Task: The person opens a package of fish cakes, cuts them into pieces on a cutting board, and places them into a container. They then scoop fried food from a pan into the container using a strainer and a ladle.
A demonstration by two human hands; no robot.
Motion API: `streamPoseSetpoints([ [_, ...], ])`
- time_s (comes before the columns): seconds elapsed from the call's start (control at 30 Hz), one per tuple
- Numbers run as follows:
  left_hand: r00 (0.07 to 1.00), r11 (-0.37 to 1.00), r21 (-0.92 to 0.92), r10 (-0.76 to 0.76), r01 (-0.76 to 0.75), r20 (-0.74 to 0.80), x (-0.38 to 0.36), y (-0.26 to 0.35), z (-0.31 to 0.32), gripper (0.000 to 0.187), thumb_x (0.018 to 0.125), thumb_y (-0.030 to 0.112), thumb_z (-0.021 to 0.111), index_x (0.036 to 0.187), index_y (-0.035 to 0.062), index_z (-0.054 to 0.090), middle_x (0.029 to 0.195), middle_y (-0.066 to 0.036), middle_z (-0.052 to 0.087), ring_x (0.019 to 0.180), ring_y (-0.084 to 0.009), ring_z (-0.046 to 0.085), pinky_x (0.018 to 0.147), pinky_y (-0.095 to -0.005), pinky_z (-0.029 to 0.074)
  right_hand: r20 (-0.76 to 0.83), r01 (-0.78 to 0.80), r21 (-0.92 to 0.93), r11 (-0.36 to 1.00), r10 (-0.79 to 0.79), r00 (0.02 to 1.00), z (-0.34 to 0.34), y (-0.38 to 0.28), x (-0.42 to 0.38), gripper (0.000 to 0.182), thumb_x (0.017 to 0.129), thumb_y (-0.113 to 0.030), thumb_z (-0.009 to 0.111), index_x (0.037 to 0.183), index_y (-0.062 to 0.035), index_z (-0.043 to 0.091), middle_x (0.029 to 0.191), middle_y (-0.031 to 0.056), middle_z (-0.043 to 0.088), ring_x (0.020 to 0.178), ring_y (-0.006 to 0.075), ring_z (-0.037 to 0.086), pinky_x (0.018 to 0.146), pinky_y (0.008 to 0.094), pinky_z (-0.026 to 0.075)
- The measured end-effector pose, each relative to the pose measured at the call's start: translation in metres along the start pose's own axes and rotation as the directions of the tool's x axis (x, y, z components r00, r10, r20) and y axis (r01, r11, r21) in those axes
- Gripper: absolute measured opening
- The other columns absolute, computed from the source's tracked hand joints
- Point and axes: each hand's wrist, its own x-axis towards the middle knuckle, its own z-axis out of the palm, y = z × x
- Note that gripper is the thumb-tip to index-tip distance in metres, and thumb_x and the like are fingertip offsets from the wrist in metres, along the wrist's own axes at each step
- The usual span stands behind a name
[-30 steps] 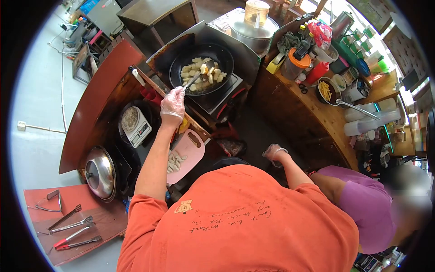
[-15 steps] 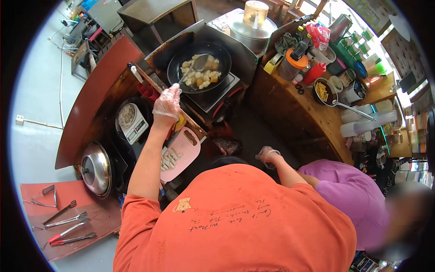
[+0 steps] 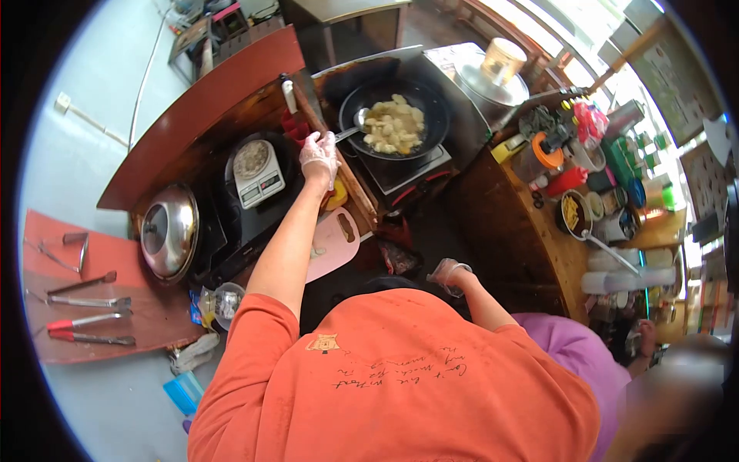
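Observation:
In a clear plastic glove, my left hand (image 3: pixel 320 160) is closed round the handle of a metal ladle (image 3: pixel 359 120). The ladle's bowl rests at the left side of a black wok (image 3: pixel 441 108), touching the edge of the food. Pale, yellowish chunks of food (image 3: pixel 395 125) lie heaped in the wok, with some liquid around them. My right hand (image 3: pixel 448 276), also gloved, hangs low in front of my body with loosely spread fingers and nothing visible in it. Below my left forearm is a pink cutting board (image 3: pixel 339 245), partly covered by the arm.
Left of my arm stand a kitchen scale (image 3: pixel 260 183) with a bowl and a domed lid (image 3: pixel 168 232); tongs (image 3: pixel 91 302) lie farther left. A large lidded pot (image 3: pixel 493 81) stands behind the wok. Bottles and a saucepan (image 3: pixel 572 214) crowd the right counter. A person in purple (image 3: pixel 566 343) is close on my right.
The ladle has moved from over the food's middle to the wok's left side, drawn back by my left hand. The food sits more bunched. The whole view has shifted.

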Motion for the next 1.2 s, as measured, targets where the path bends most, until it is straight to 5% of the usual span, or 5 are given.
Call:
streamPoseSetpoints([
  [0.2, 0.905, 0.858, 0.373, 0.414, -0.353, -0.096, -0.115, 0.064, -0.102, 0.044, 0.085, 0.032, 0.072, 0.115, 0.0024, 0.058, 0.086, -0.014, 0.067, 0.072, -0.0295, 0.064, 0.063, -0.0391, 0.051, 0.246, 0.713, -0.431, 0.553, -0.688, 0.683, -0.069, -0.126, -0.013, 0.052, 0.092, -0.051, 0.059, 0.117, -0.0053, 0.065, 0.101, 0.0145, 0.071, 0.093, 0.0254, 0.068, 0.081, 0.0399, 0.055],
  [0.27, 0.754, 0.494, 0.631, 0.614, -0.598, 0.234, -0.168, 0.090, -0.133, 0.024, 0.075, 0.025, 0.078, 0.083, 0.0060, 0.067, 0.072, -0.010, 0.063, 0.059, -0.0258, 0.060, 0.059, -0.0366, 0.049, 0.128, 0.146, 0.864, 0.482, -0.491, 0.861, -0.083, -0.200, -0.028, 0.060, 0.093, -0.057, 0.056, 0.130, -0.0090, 0.056, 0.104, 0.0115, 0.068, 0.096, 0.0262, 0.066, 0.088, 0.0432, 0.052],
  [0.4, 0.847, 0.878, 0.387, 0.038, -0.282, 0.530, -0.204, 0.044, -0.171, 0.050, 0.074, 0.043, 0.077, 0.110, 0.0104, 0.064, 0.118, -0.014, 0.058, 0.116, -0.0299, 0.051, 0.099, -0.0453, 0.041, -0.249, 0.419, 0.906, -0.060, -0.876, 0.414, -0.070, -0.330, -0.074, 0.073, 0.095, -0.065, 0.046, 0.139, -0.0068, 0.048, 0.136, 0.0136, 0.052, 0.119, 0.0294, 0.054, 0.102, 0.0479, 0.045],
  [0.67, 0.923, 0.790, 0.503, 0.382, -0.352, 0.046, -0.315, -0.017, -0.268, 0.030, 0.092, 0.033, 0.053, 0.111, 0.0133, 0.065, 0.114, -0.011, 0.063, 0.108, -0.0204, 0.059, 0.093, -0.0382, 0.047, 0.459, -0.213, 0.888, 0.408, -0.818, 0.345, 0.018, -0.482, -0.142, 0.073, 0.095, -0.062, 0.048, 0.136, -0.0016, 0.048, 0.129, 0.0153, 0.055, 0.108, 0.0298, 0.058, 0.100, 0.0474, 0.047],
  [1.2, 0.363, 0.044, 0.408, 0.377, 0.912, -0.852, -0.526, -0.006, -0.595, 0.061, 0.088, 0.049, 0.062, 0.125, 0.0015, 0.058, 0.127, -0.018, 0.060, 0.119, -0.0371, 0.055, 0.107, -0.0476, 0.038, 0.911, 0.301, 0.314, 0.900, -0.375, 0.173, 0.337, -0.643, -0.164, 0.048, 0.092, -0.041, 0.059, 0.125, -0.0071, 0.056, 0.124, 0.0100, 0.056, 0.109, 0.0242, 0.054, 0.095, 0.0412, 0.043],
])
